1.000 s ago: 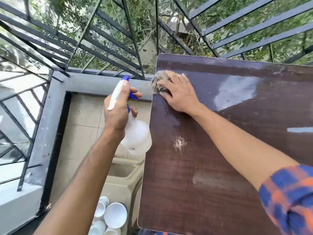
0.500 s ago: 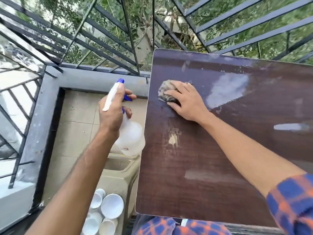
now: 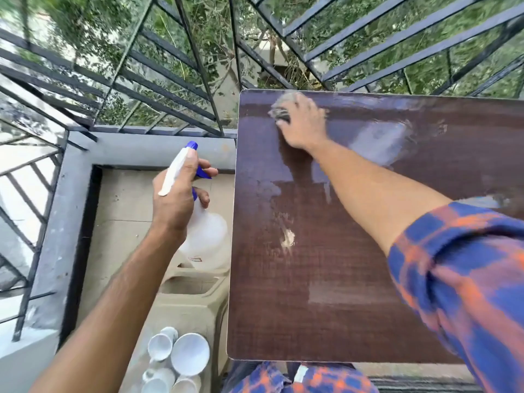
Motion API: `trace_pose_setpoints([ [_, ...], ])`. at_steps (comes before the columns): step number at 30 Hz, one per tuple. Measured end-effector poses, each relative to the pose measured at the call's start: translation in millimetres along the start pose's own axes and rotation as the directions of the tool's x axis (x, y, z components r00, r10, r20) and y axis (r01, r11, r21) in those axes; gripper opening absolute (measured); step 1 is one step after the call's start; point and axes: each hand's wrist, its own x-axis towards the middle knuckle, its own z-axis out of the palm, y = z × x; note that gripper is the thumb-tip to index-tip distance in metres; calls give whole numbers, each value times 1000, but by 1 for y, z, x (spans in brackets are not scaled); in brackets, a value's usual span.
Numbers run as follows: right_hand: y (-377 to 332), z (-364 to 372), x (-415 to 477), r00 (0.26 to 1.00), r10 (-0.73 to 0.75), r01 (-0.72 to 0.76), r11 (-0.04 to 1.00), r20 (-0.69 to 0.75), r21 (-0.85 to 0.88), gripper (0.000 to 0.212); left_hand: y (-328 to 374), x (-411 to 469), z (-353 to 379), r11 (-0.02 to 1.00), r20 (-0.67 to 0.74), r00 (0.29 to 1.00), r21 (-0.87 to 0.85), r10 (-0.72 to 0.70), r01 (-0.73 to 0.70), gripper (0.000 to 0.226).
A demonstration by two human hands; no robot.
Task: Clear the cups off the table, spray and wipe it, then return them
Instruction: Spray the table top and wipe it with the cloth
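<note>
Cups (image 3: pixel 175 361) off the table, white, bunched on a beige plastic chair (image 3: pixel 192 290) at bottom left, just beside the table's near-left corner. Approx five showing, mouths up; some cut off by frame edge so can't count for sure.

Head view only. Table (image 3: pixel 354 279) dark brown wood-grain top, fills right half. Wet sheen w/ pale streaks across far part, a pale scuffed spot (image 3: pixel 287 239) near the left edge at mid depth.

My right hand (image 3: pixel 303 123) at far-left corner of the top, palm down, fingers pressed over a grey rag (image 3: pixel 280 109). Rag bunched, flat on the surface, sticking out past my fingertips. Hand and rag blurred. Plaid sleeve, blue/orange, pushed up above the elbow.

My left hand (image 3: pixel 177 194) off to the left of the table, over the tiled floor, wrapped round the neck of a spray bottle (image 3: pixel 204 231). Clear body hangs below my hand, white head w/ blue nozzle pointing away from me, forefinger on the blue trigger. Bottle not touching table.

Black metal railing (image 3: pixel 170 80) round the balcony, greenery behind.
</note>
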Motion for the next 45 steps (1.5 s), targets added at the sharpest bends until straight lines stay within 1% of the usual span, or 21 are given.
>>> trace_pose_setpoints([
  [2,-47,16,-23,986,-166,166,986,18,-21,53,0,-3,1,1000,11,1000,10,2,-2,34],
  [5,-74,44,-96,955,-292,293,956,-52,15,56,0,-8,2,1000,29,1000,2,-6,5,35],
  [7,-55,56,-155,916,-396,400,915,-70,54,43,0,-12,3,1000,48,999,-15,-8,9,37],
  [9,-9,58,-201,911,-403,410,907,-81,92,36,0,-18,4,1000,66,998,-21,-18,20,39],
  [11,55,53,-220,962,-239,251,964,-134,82,38,-2,-24,5,999,79,996,-21,-29,31,39],
  [13,115,41,-220,979,91,-84,995,-183,50,46,-3,-31,5,999,91,995,-25,-27,30,38],
  [16,157,24,-192,856,477,-466,879,-199,99,60,-3,-41,5,999,99,994,-10,-37,38,36],
  [18,134,16,-172,811,568,-553,823,-139,131,54,-2,-49,2,999,92,995,-10,-35,36,35],
  [20,88,18,-165,888,450,-443,892,-94,85,48,-3,-55,-1,1000,92,996,-14,-23,24,37],
  [22,28,29,-176,984,155,-153,988,-84,28,43,-5,-59,-6,1000,88,996,-12,-14,15,37],
  [23,-2,39,-192,997,11,-10,1000,-73,11,41,-6,-61,-9,1000,86,996,-11,-13,14,37],
  [25,-58,61,-247,978,-208,209,977,-33,31,39,-10,-67,-14,1000,86,996,-1,-12,12,37],
  [27,-83,79,-312,944,-329,325,941,22,89,38,-14,-73,-18,1000,79,997,4,-14,14,38],
  [30,-43,90,-378,906,-424,418,900,22,125,36,-20,-85,-24,999,89,995,2,-33,33,38],
  [32,13,86,-384,930,-368,368,926,-11,91,36,-24,-95,-27,999,100,994,10,-53,52,38],
  [35,96,65,-349,998,-17,19,999,-65,31,43,-29,-112,-28,998,91,994,-12,-67,68,36],
  [38,136,40,-289,924,364,-361,931,-115,47,50,-30,-127,-26,997,56,995,-15,-78,79,34],
  [40,124,27,-249,866,496,-488,866,-60,112,55,-31,-140,-23,996,16,997,-26,-80,80,30],
  [42,86,24,-225,876,483,-480,866,16,142,55,-32,-152,-20,996,-21,997,-37,-78,77,31],
  [43,61,27,-222,919,393,-394,910,30,129,52,-33,-158,-17,996,-34,996,-38,-77,75,34],
  [45,8,43,-236,994,106,-105,993,-8,53,48,-37,-171,-13,997,-60,995,-22,-79,77,36],
])
